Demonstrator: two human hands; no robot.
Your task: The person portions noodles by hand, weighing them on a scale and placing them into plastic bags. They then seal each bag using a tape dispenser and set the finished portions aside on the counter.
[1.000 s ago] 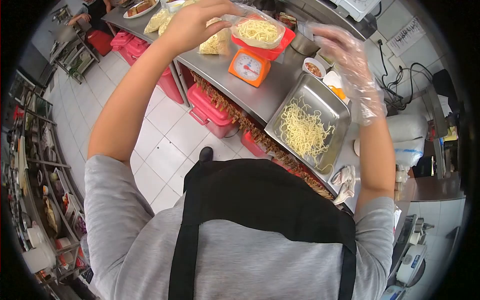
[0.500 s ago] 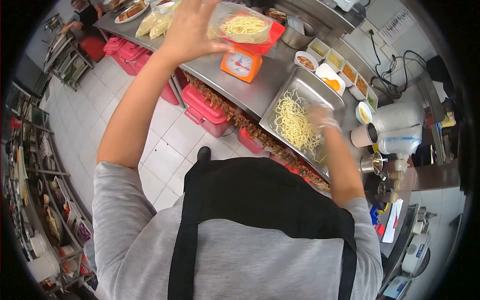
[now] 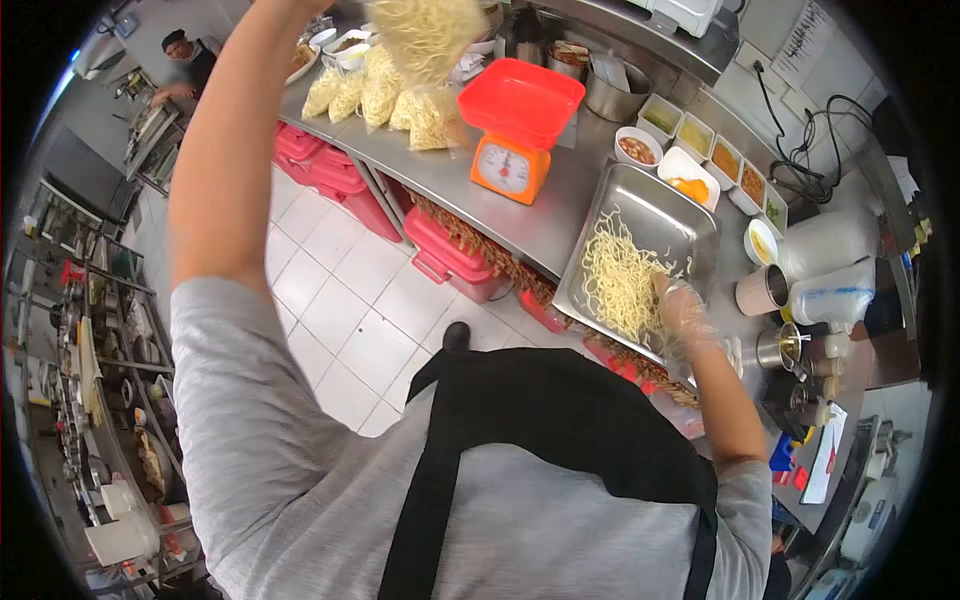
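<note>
A steel tray on the counter holds loose yellow noodles. My right hand, in a clear glove, is at the right side of this pile, its fingers bent together around some noodles. At the top edge, my left hand is mostly cut off and its fingers are out of sight. A clear bag of noodles hangs in the air beside it, blurred, lifted by that hand. The orange scale carries a bare red pan.
Filled noodle bags stand left of the scale. Behind the tray are a bowl of red sauce, a white dish and several small containers. A cup stands at right. Red bins sit below. Another person is far left.
The noodle bag has left the scale's pan and is up in the air. My left hand has moved up toward the top edge. The view has shifted, showing more bags at the left.
</note>
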